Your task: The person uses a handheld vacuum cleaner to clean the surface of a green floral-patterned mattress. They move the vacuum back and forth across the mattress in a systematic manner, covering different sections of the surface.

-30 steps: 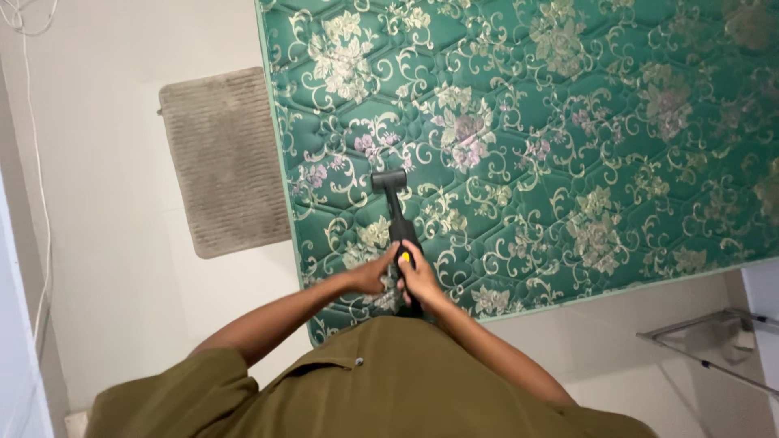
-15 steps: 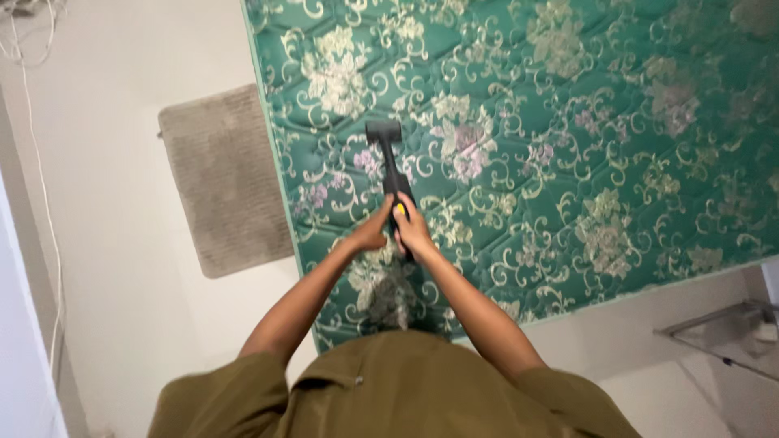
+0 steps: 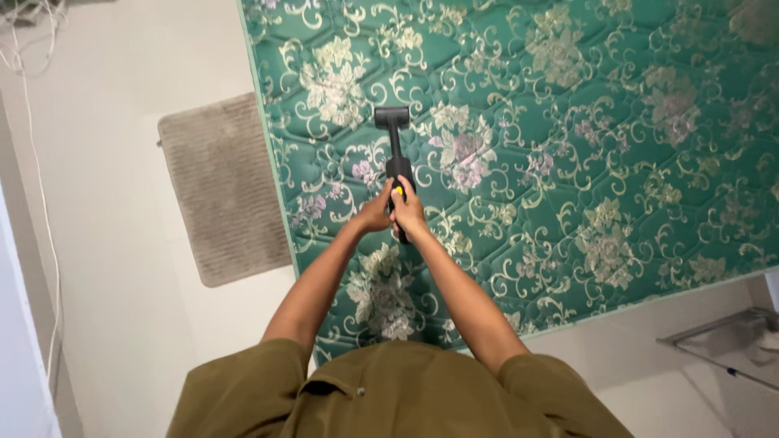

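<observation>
Black handheld vacuum point(image 3: 395, 154) sits out on the green floral mattress point(image 3: 568, 146), nozzle flat on the fabric. Both arms stretched straight forward, left hand point(image 3: 375, 216) and right hand point(image 3: 408, 212) wrapped side by side round its handle. Grey mat point(image 3: 219, 191) lies on the floor beside the mattress.

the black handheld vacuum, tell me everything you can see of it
The black handheld vacuum looks like hard plastic: a wide, flat nozzle head at the far end, a slim neck, a thicker body with a small yellow button. It points away from the person, nozzle on the green floral quilted mattress near its left edge. The left hand and right hand grip its body together, hiding the rear part.
</observation>
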